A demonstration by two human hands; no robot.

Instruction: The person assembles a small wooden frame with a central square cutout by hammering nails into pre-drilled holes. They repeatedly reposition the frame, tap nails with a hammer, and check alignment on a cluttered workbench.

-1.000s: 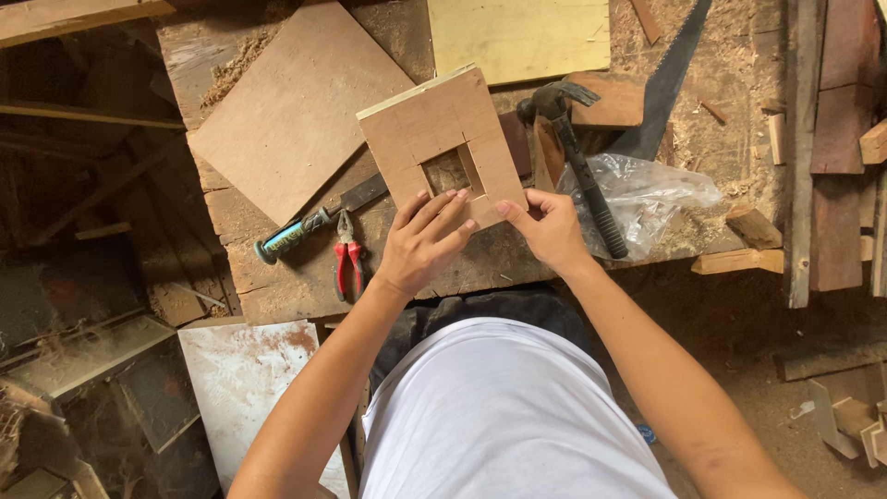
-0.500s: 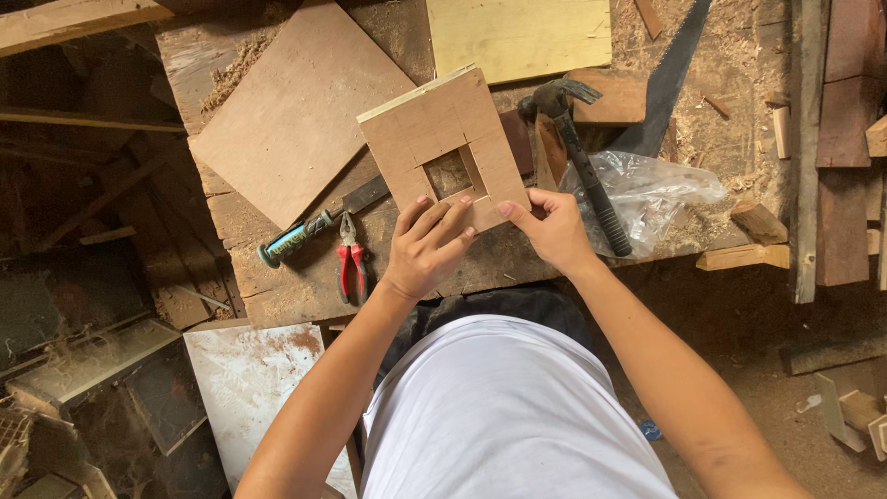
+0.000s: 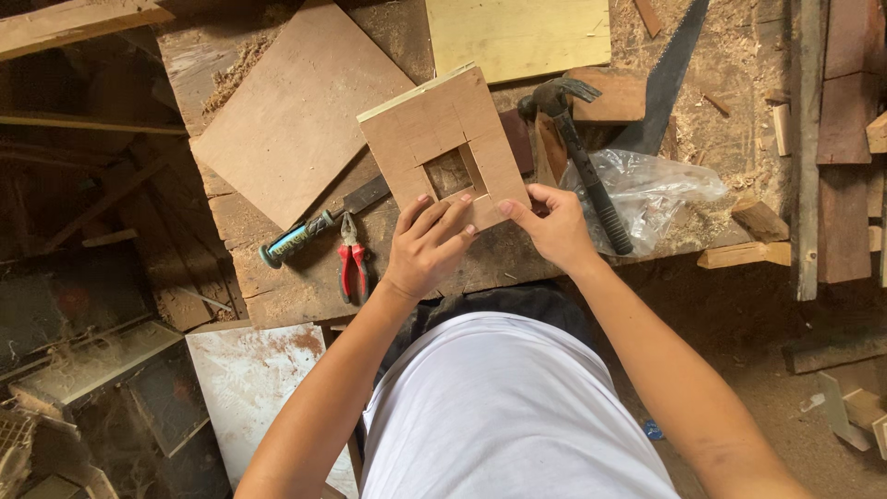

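Observation:
A small wooden frame made of flat brown strips around a square opening lies tilted on the workbench. My left hand rests on its near edge, fingers spread flat over the lower strip. My right hand grips the frame's near right corner with thumb and fingers. A black-handled claw hammer lies just right of the frame. Red-handled pliers and a chisel with a blue-green handle lie to the left of my left hand.
A large brown board and a pale yellow board lie at the back. A handsaw blade, a clear plastic bag, wood offcuts and sawdust crowd the right. Planks stand at far right.
Both hands and the frame stay in nearly the same place. The frame has turned slightly, and my left fingers have spread a little along its near edge.

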